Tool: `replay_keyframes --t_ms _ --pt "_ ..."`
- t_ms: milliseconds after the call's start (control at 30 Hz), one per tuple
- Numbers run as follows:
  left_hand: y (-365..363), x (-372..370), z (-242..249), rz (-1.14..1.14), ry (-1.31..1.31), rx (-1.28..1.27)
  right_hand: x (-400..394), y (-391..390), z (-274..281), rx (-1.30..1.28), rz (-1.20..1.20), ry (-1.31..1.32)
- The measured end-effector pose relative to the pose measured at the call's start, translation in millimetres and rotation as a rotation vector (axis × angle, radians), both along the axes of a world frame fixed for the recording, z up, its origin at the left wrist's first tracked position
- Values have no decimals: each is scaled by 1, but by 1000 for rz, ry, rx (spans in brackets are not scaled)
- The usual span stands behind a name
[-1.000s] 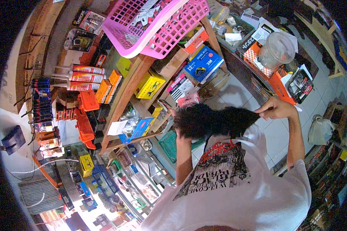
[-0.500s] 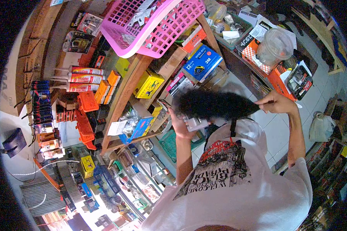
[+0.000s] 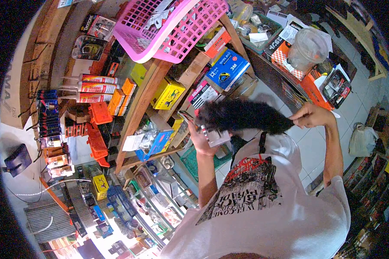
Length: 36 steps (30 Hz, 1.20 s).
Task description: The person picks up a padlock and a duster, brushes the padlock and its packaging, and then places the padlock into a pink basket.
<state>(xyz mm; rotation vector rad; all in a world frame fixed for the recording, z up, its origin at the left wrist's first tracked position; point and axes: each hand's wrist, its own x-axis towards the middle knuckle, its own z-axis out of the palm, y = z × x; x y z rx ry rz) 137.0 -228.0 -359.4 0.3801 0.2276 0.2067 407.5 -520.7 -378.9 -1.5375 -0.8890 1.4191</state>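
A black, fluffy, tapered thing point(image 3: 246, 115) spans the space between my hands, in front of my chest. My right hand point(image 3: 310, 115) pinches its narrow right end between thumb and fingers. Its wide end overlaps my left hand point(image 3: 203, 140), whose fingers curl, partly hidden, beside it. A thin flat dark-edged item point(image 3: 186, 115) shows at my left fingertips, and a pale greyish piece point(image 3: 219, 137) with a red-and-white strip lies against that palm; I cannot tell what they are. Below the fluffy thing is my white printed shirt point(image 3: 263, 216).
A pink basket point(image 3: 177, 32) sits on the wooden shelf, above a blue 3M box point(image 3: 227, 70) and a yellow box point(image 3: 167, 94). Sealant tubes point(image 3: 97, 89) and orange cases point(image 3: 98, 140) are at the left. A clear tub point(image 3: 307, 49) stands upper right. Crowded racks surround me.
The view has shifted slightly. The fluffy thing's wide end has moved a little, and a red-and-white strip now shows by my left palm. My right hand keeps its pinch.
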Motion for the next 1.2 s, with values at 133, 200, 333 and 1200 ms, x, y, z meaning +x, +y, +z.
replay_keyframes --t_ms 133,200,333,1200 --pt "8 -1 -19 140 73 125 2 -4 2 -8 -4 -65" --pt "30 -28 -51 -173 -167 123 2 -6 5 -11 10 -69" --pt "6 -14 -6 101 168 12 3 -4 3 11 34 -59" --pt "20 -5 -35 595 -70 55 -38 27 -7 137 94 -101"
